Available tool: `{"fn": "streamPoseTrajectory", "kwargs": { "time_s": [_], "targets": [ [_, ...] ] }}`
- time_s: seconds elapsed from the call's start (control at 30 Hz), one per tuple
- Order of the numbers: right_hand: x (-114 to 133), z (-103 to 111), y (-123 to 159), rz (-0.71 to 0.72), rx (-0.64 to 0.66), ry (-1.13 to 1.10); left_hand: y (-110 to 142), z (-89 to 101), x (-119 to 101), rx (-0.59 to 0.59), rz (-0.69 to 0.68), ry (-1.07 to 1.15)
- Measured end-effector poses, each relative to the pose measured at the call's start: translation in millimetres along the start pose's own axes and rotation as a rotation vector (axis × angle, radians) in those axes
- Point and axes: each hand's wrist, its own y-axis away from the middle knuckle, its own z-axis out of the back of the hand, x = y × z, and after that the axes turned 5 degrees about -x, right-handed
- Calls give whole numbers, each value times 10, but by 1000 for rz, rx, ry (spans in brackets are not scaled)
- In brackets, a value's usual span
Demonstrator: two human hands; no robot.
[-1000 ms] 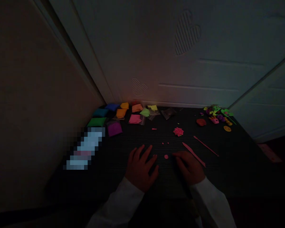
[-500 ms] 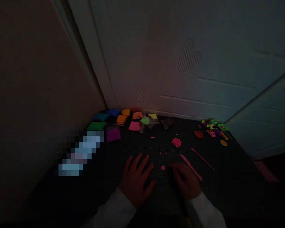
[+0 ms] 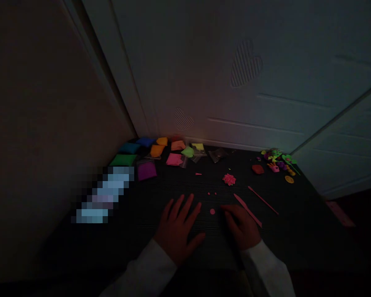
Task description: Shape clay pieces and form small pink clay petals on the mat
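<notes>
My left hand [image 3: 177,231] lies flat on the dark table with its fingers spread, holding nothing. To its right is a small flat pink clay disc [image 3: 212,211], touched by neither hand. My right hand [image 3: 243,227] rests just right of the disc, its fingers curled and the index finger pointing left; the underside is hidden, so any held thing cannot be made out. Two tiny pink balls [image 3: 212,193] lie beyond the disc. Farther back is a pink many-petalled clay flower [image 3: 229,179]. A pink modelling knife [image 3: 247,210] and a thin pink clay tool [image 3: 263,200] lie beside my right hand.
Coloured clay packets, including a purple one [image 3: 146,170] and a pink one [image 3: 174,159], line the back left. A blurred bright screen-like object [image 3: 106,196] lies at left. Small clay figures [image 3: 276,159] and a red lump [image 3: 257,169] sit back right. A white panel [image 3: 185,82] stands behind.
The view has tilted slightly downward, so everything on the table appears a little higher. Both hands keep nearly the same pose and place around the disc.
</notes>
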Motion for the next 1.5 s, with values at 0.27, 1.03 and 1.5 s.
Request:
{"fn": "streamPoseTrajectory", "kwargs": {
  "time_s": [0.27, 1.03, 1.5],
  "targets": [
    [-51, -15, 16, 4, -8, 16, -17, 88, 6, 50, -31, 0],
    [-6, 13, -1, 23, -21, 57, -4, 20, -16, 24, 0, -27],
    [280, 50, 36, 259, 119, 411, -15, 21, -50, -50, 76, 65]
  ]
}}
